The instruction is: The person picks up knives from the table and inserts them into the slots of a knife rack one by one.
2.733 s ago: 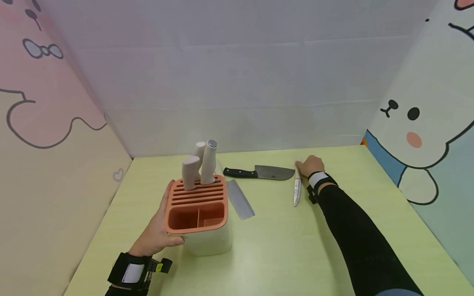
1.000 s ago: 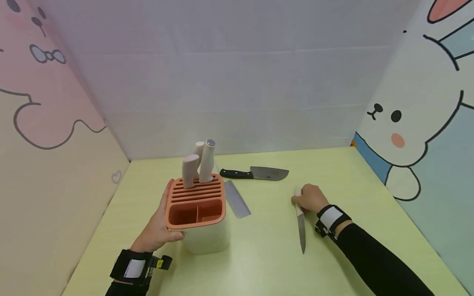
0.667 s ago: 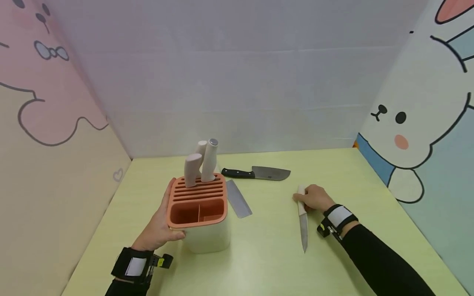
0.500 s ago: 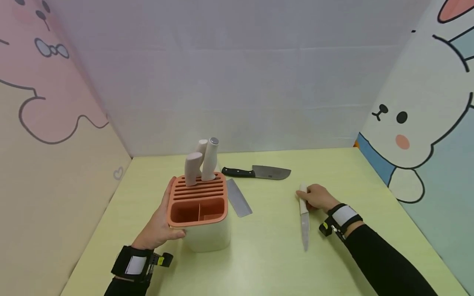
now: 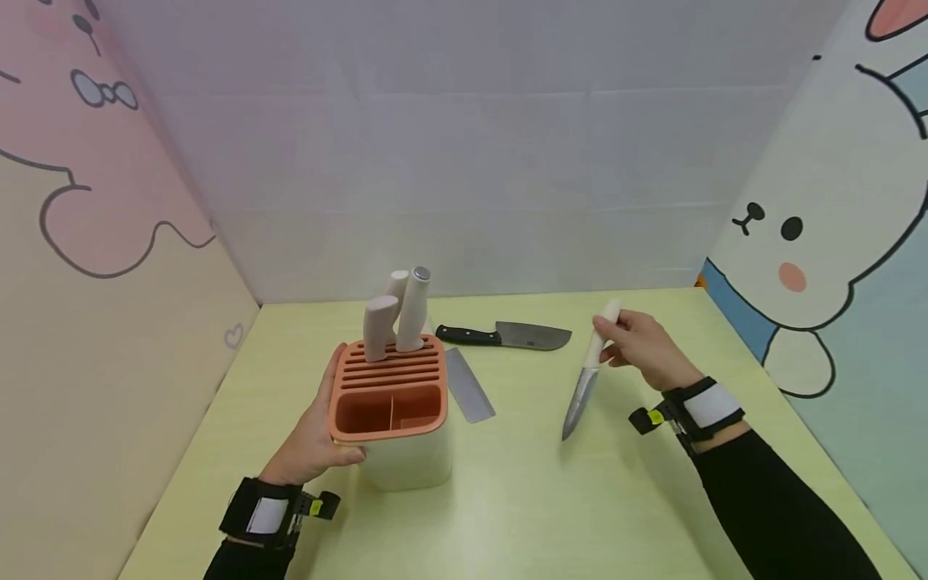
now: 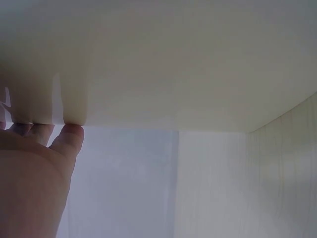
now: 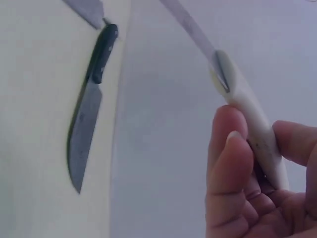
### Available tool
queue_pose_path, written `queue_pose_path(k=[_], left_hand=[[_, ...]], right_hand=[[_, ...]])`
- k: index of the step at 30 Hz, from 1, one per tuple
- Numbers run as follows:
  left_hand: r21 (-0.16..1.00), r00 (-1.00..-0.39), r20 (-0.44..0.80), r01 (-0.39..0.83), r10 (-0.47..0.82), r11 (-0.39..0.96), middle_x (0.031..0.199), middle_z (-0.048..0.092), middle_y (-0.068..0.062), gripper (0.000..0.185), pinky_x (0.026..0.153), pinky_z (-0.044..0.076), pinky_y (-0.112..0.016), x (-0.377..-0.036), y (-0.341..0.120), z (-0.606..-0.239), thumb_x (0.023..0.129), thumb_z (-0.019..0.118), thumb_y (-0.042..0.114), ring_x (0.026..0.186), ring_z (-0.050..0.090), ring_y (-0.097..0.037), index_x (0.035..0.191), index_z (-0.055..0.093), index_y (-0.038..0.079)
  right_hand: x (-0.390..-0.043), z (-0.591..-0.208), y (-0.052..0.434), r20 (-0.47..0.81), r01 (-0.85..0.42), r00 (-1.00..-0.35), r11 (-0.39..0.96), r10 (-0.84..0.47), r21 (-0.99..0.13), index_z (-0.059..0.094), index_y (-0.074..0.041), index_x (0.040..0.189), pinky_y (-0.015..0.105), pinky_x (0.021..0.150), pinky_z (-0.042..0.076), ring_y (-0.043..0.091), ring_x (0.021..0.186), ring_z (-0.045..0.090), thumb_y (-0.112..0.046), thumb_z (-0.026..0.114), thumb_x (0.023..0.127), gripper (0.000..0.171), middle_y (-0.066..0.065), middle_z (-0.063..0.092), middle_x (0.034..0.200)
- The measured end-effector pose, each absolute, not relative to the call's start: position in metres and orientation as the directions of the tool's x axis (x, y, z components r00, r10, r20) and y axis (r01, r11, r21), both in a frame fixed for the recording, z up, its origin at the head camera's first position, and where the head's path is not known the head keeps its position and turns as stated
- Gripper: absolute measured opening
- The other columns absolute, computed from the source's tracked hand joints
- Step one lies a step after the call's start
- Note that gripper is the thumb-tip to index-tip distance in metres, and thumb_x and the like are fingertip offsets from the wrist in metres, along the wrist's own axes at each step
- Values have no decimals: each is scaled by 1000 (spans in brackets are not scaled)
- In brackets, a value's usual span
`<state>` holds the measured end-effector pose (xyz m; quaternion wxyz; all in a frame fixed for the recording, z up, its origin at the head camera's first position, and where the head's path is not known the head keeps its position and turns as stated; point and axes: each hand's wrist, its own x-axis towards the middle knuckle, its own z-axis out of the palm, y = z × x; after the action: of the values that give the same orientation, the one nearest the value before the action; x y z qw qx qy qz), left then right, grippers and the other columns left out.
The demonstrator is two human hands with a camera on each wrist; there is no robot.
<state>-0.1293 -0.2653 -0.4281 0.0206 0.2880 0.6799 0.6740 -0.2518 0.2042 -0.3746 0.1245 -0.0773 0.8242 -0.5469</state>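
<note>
White is the handle of the small knife [image 5: 586, 370] that the right hand [image 5: 641, 346] pinches, its grip closed round it. The knife is up off the yellow tabletop [image 5: 551, 483], point down, so the sharp part is away from the fingers. The left hand [image 5: 313, 443] rests flat against the side of the orange-topped knife block [image 5: 391, 411], probably to keep it from sliding. A black-handled knife [image 5: 503, 335] and a flat cleaver blade [image 5: 469, 385] lie nearby.

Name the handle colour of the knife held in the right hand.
Cream white, on the knife that the right hand grips; the right wrist view shows it best.
</note>
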Motion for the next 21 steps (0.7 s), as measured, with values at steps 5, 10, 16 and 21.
queue_pose_path(k=[5,10,16,21], left_hand=[[925,-827,369,371,423,-82,157,10,-20,126,99,46,-35,-129,-265,-427,73,85,25,134,37,-35,154,-12,27],[923,-825,373,376,424,-79,157,11,-19,125,99,46,-34,-128,-266,-427,74,85,26,134,39,-29,154,-12,26],[922,-825,374,380,424,-74,157,11,-19,125,98,47,-34,-126,-265,-426,75,84,25,133,40,-28,154,-13,26],[923,-826,372,379,423,-72,157,10,-21,126,98,47,-35,-125,-263,-425,74,85,21,133,40,-30,154,-12,26]], right_hand=[[-239,-337,195,-10,-81,-968,349,-251,-934,51,6,119,30,66,56,19,77,65,-40,52,98,50,12,60,95],[-228,-313,186,92,-155,-965,253,-245,-955,52,3,114,30,68,57,21,78,67,-36,55,97,42,13,61,96],[-212,-287,168,242,-264,-934,52,-264,-963,49,5,113,30,75,58,22,84,69,-26,55,98,35,16,61,103],[-201,-269,148,353,-353,-886,-55,-301,-934,50,4,114,30,78,57,23,86,69,-20,53,99,28,18,60,104]])
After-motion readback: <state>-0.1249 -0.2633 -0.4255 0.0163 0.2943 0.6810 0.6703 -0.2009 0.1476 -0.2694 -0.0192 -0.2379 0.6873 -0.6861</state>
